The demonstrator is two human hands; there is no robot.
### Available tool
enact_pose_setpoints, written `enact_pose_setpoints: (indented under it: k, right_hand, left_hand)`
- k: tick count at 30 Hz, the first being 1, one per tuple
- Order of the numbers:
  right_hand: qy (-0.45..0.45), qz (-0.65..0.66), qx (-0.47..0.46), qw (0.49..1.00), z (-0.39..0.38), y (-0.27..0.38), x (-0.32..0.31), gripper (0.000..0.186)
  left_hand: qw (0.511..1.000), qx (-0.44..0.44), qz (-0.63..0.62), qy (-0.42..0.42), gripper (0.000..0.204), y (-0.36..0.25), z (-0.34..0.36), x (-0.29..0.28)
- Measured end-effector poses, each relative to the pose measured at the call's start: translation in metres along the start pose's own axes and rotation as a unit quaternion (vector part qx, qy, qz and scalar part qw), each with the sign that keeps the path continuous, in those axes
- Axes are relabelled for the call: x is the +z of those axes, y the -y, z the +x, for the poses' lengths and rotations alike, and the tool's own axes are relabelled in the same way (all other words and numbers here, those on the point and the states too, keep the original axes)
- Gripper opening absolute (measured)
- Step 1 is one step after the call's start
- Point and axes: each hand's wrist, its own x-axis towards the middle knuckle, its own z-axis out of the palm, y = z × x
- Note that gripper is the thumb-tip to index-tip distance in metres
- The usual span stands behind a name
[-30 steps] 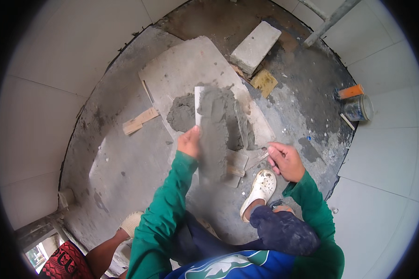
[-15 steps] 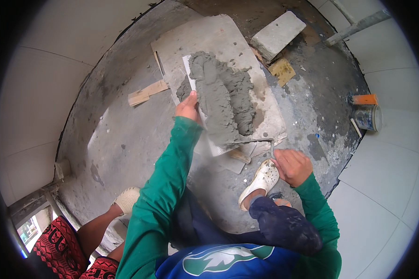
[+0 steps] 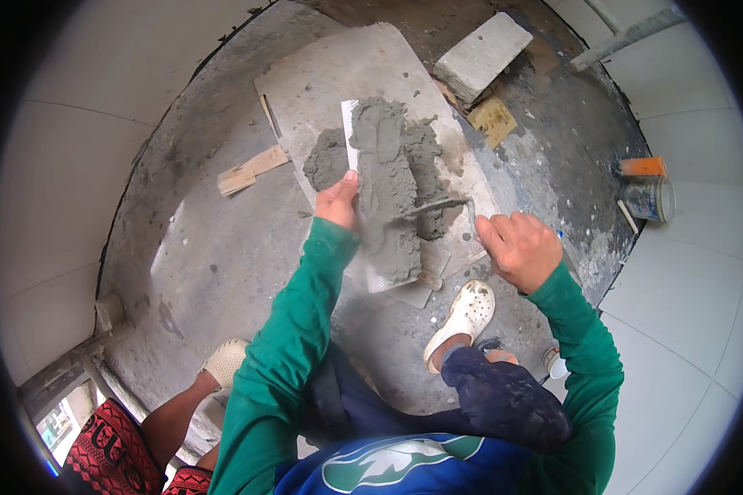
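A narrow white tile (image 3: 350, 134) is tilted over a board, its upper face mostly covered with wet grey mortar (image 3: 381, 157). My left hand (image 3: 338, 201) grips the tile's left edge, thumb on top; its other fingers are hidden underneath. Closed round the handle of a trowel (image 3: 442, 205), my right hand (image 3: 522, 251) is to the right of the tile. The blade lies against the mortar on the tile's lower half, partly smeared with it. More mortar (image 3: 325, 158) sits in a heap on the board, showing on both sides of the tile.
The large pale board (image 3: 330, 74) lies on the stained concrete floor (image 3: 198, 239). Wood scraps (image 3: 253, 170) lie left, a concrete block (image 3: 483, 56) at the back right. A bucket (image 3: 648, 200) stands by the right wall. My clog (image 3: 469, 309) is below; another person's foot (image 3: 224, 363) is lower left.
My right hand and the trowel have moved up along the mortar on the tile. The tile has shifted slightly and turned more upright in view, uncovering more of the heap on its left.
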Motion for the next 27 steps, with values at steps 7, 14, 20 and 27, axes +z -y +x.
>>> enact_pose_setpoints:
  k: [7,14,20,27]
  right_hand:
    - [0.085,0.159,0.122,0.976,0.014,-0.005,-0.011,0.015]
    - [0.383,0.637,0.266,0.614,-0.007,0.012,-0.003,0.027]
    - [0.244,0.743,0.364,0.506,-0.004,-0.003,-0.020,0.033]
    - [0.154,0.773,0.353,0.505,0.044,-0.025,-0.032,0.032]
  left_hand:
    - [0.991,0.062,0.116,-0.018,0.038,0.008,0.005,-0.004]
    - [0.984,0.161,0.051,-0.050,0.035,0.016,0.012,0.001]
    - [0.981,0.179,0.046,-0.061,0.035,0.007,0.011,0.000]
    - [0.956,0.216,0.193,-0.045,0.037,0.000,-0.004,0.021]
